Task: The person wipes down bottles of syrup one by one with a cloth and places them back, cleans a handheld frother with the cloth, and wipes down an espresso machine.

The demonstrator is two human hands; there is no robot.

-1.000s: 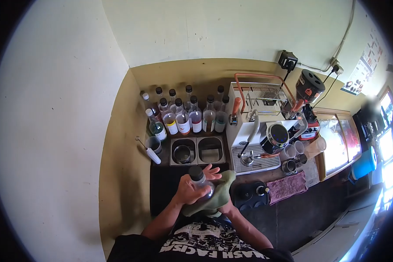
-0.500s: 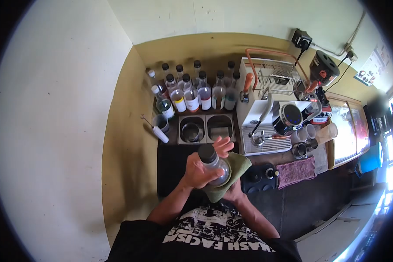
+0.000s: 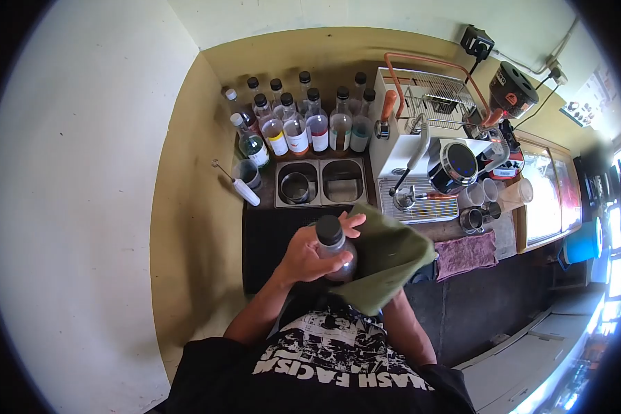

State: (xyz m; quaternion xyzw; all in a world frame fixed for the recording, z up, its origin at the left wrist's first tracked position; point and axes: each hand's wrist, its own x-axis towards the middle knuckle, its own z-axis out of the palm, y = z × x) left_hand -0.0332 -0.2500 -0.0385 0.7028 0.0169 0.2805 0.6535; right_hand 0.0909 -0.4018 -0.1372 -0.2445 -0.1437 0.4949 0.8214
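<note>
My left hand (image 3: 305, 257) is wrapped around a clear bottle (image 3: 340, 270) with a black cap. The bottle stands roughly upright in front of my chest, its cap toward the camera. Past the bottle, some of my left fingers stick out to the right. A green cloth (image 3: 388, 257) hangs spread out just right of the bottle. My right hand (image 3: 393, 302) holds this cloth from below; its fingers are hidden behind the fabric.
Several capped bottles (image 3: 297, 134) stand against the back wall. Before them are two metal sink-like pans (image 3: 321, 204) and a handheld frother (image 3: 245, 192). An espresso machine (image 3: 393, 155) stands to the right, with metal cups (image 3: 471, 220) and a folded purple towel (image 3: 466, 256) nearby.
The green cloth has come away from around the bottle and opened out to the right with my right hand. My left hand still grips the bottle. The camera view has shifted slightly.
</note>
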